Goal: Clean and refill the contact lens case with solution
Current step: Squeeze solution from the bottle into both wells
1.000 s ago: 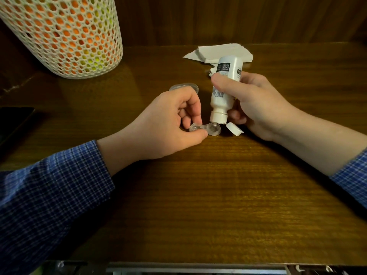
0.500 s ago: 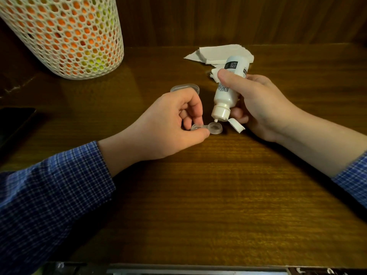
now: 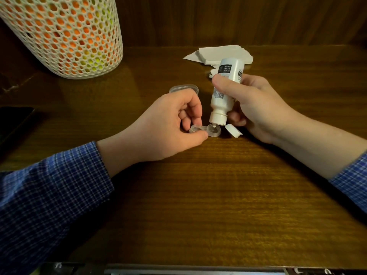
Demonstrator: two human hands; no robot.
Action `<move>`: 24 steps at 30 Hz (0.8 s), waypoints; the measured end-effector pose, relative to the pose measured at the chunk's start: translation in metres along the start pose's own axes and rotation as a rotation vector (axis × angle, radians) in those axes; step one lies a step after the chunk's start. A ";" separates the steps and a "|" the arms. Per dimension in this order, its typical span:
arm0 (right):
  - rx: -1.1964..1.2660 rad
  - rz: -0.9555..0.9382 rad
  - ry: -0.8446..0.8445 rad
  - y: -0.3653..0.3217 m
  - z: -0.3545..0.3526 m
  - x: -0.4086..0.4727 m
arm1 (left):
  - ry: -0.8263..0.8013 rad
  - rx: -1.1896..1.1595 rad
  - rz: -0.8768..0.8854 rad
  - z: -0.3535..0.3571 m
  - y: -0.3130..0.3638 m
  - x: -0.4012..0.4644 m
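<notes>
Left hand [image 3: 168, 124] pinching one clear two-well plastic lens case [image 3: 205, 131] mid dark wooden counter [image 3: 198, 195]; right hand [image 3: 256, 108] gripping one inverted white solution bottle [image 3: 223, 92], nozzle over right well.

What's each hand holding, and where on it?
Left hand pinches the lens case at its left well. Right hand grips the inverted solution bottle around mid-body.

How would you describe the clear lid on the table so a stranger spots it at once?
Start at the mesh basket far left, then move right along the table to the left hand. The lid lies just behind its knuckles. It is a clear oval, untouched, unlike the lens case in the fingers.
</notes>
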State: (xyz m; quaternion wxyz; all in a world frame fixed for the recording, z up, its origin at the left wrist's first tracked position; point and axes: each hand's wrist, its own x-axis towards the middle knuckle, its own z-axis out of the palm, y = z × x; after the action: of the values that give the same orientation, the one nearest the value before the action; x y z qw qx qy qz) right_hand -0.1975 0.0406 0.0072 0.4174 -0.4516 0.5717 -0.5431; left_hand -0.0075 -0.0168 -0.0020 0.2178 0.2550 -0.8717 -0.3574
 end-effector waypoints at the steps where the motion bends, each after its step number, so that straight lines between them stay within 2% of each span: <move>1: -0.004 0.000 -0.001 0.000 0.000 0.000 | 0.000 0.002 -0.001 0.000 0.000 0.000; 24: -0.001 0.010 0.006 0.000 -0.002 0.001 | 0.012 -0.012 -0.012 0.000 0.001 0.000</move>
State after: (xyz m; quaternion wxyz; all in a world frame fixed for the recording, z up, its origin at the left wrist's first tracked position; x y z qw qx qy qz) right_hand -0.1991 0.0403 0.0074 0.4183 -0.4472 0.5755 -0.5421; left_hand -0.0072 -0.0164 -0.0015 0.2223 0.2613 -0.8666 -0.3624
